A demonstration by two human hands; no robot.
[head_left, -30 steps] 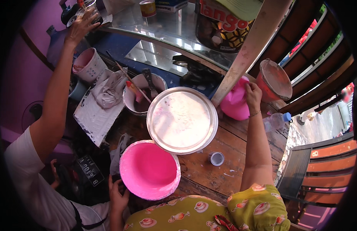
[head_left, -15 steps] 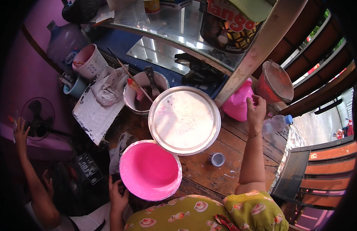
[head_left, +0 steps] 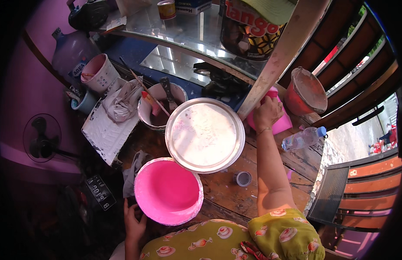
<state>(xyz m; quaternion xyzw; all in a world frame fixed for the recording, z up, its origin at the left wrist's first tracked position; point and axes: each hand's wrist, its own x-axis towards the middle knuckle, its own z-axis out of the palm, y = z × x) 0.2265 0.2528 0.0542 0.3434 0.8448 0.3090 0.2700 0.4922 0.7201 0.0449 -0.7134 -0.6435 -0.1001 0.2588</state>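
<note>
Fingers of our right hand are curled tight round the upper part of a pink vessel. It sits at the far right of the table, at the foot of a pale post, with its body showing past our wrist; much of its shape is hidden by the hand. Just beyond it stands a red bowl, and to the right of our forearm a clear bottle with a blue cap lies on its side.

Our left hand is at the near left side of a pink tub, thumb toward its wall and fingers slightly bent and parted; whether they grip it, we cannot tell. Inside, the tub is bright pink.

Beyond the tub we see a round, pale lid with a silvery rim, smudged with pink, its near edge overlapping the tub's edge in our view. A small cup stands to the right of the tub. Left of the lid is a white pail holding a dark-handled tool and a stick that leans out. A crumpled bag rests on a white board farther left.
</note>
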